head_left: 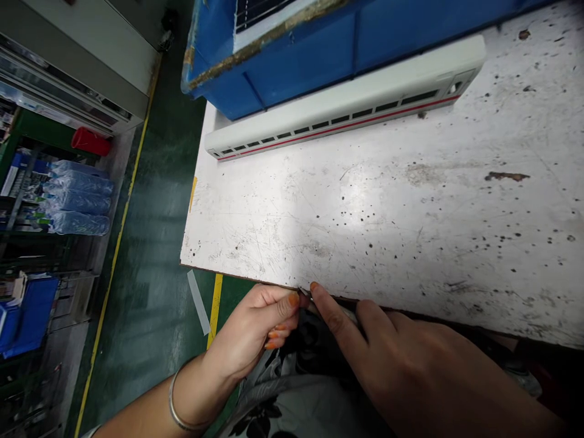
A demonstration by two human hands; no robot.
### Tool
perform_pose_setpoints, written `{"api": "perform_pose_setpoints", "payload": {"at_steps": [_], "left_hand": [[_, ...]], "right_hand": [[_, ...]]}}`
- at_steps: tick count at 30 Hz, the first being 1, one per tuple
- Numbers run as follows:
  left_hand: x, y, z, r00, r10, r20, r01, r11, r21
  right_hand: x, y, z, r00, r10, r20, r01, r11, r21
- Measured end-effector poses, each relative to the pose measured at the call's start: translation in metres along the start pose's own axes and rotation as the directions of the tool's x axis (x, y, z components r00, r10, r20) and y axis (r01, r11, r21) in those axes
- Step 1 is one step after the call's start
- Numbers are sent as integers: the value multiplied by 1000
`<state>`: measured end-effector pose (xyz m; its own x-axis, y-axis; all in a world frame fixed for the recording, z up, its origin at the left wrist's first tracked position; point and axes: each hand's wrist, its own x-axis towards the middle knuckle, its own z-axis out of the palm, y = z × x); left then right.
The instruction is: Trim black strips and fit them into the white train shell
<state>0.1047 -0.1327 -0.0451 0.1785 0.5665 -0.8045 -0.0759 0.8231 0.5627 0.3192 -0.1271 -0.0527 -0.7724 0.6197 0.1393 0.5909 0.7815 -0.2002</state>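
My left hand (262,319) is closed at the table's front edge, thumb and forefinger pinched on something small and dark that I cannot make out. Close beside it, my right hand (406,359) is curled, its forefinger stretched toward the left fingertips. Under that forefinger shows a slim tool (311,298) with a thin metal tip; most of it is hidden by the hand. Farther back on the white table (283,225) lies a white model train car body (347,100) with dark windows and a red stripe, apart from both hands.
A blue plastic bin (301,61) stands behind the train car body, holding something with a dark grid. The table top is scratched and chipped. On the left are a green floor (159,201) with yellow lines, shelving with wrapped bottles (79,201), and a red bucket (90,141).
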Motion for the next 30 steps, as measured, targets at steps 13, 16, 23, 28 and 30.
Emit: {"api": "perform_pose_setpoints", "payload": {"at_steps": [13, 16, 23, 28, 30], "left_hand": [[0, -1, 0, 1000, 12, 10, -12, 1000, -10], [0, 1, 0, 1000, 8, 15, -8, 1000, -19], [1, 0, 0, 1000, 9, 25, -8, 999, -35], [0, 0, -1, 1000, 10, 29, -8, 999, -42], [1, 0, -1, 999, 7, 34, -6, 999, -44]], "right_hand": [[-1, 5, 0, 1000, -19, -6, 19, 998, 57], [0, 6, -1, 999, -19, 28, 17, 997, 80], [-2, 5, -1, 999, -13, 41, 11, 998, 63], [-3, 2, 1, 1000, 9, 29, -11, 999, 48], [-4, 1, 1, 1000, 8, 30, -10, 999, 54]]}}
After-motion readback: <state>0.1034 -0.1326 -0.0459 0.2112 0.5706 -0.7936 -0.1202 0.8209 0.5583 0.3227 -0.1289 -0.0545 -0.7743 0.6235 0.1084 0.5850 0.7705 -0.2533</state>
